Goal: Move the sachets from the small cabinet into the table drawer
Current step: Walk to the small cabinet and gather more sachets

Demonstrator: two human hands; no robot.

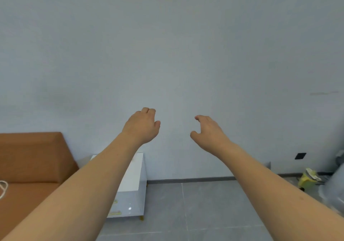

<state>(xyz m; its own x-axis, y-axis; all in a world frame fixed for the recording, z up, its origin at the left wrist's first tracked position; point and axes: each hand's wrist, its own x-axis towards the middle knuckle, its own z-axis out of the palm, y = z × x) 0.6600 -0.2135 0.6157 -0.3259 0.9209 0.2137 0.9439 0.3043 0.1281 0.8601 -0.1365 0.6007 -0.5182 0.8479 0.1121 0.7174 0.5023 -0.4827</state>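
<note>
Both bare forearms reach forward and up in front of a plain pale grey wall (167, 45), held in the air and touching nothing. The left hand (143, 127) shows its back to the camera, its fingers loosely curled downward and close together, holding nothing. The right hand (208, 132) hangs well apart from it, its fingers loosely bent with the thumb spread away from them, so an open gap shows between thumb and forefinger; it too holds nothing. Below the left forearm stands the small white cabinet (133, 181) against the wall, partly hidden by the arm, with gold drawer handles (115, 213) and a gold foot (141, 218) showing on its front; its drawers look closed, and no sachets can be seen from here. Just beside the cabinet on the left is an orange-brown sofa (31, 159) with a white cord (3, 187) lying on its seat. The floor (195, 212) is grey tile. At the far right, near the wall, sit a yellow object (308, 180), too blurred to name, and a black wall socket (300, 156).
</note>
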